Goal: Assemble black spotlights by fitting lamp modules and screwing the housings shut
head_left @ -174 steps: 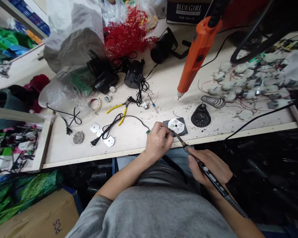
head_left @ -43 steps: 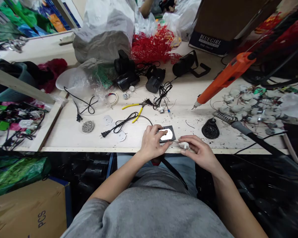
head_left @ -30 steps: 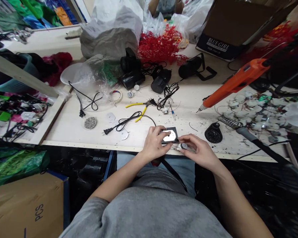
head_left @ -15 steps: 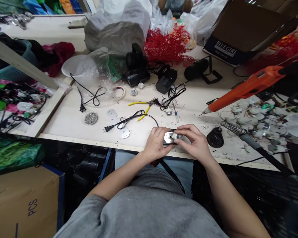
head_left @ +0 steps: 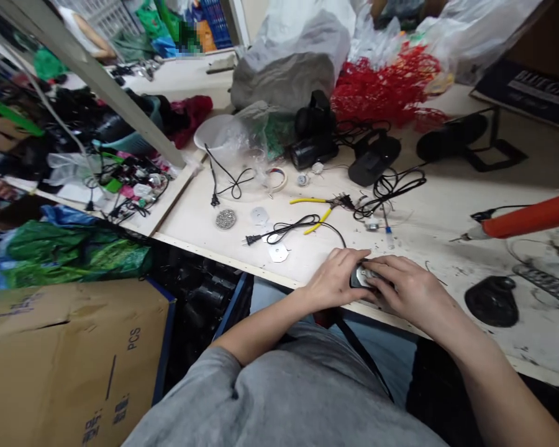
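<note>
My left hand [head_left: 335, 273] and my right hand [head_left: 410, 285] meet at the table's front edge, both closed over a dark square plate [head_left: 356, 280]. A pale metal disc [head_left: 366, 274] lies on it, mostly hidden by my fingers. My right fingertips press a small round metal part against it, though the part barely shows. Behind my hands lie yellow-handled pliers [head_left: 319, 208] and a black mains cable with a plug [head_left: 284, 230]. A white metal plate [head_left: 278, 252] sits close to that cable.
Farther back stand black lamp parts [head_left: 314, 139], tangled cords and red netting [head_left: 382, 87]. An orange glue gun [head_left: 531, 218] lies at right, beside a black stand [head_left: 492, 301]. The table's front edge [head_left: 223, 261] runs below; a cardboard box [head_left: 69, 335] stands at lower left.
My hands have closed together over the plate, covering the disc. The whole scene has swung as my head turned, with the table now slanting down to the right.
</note>
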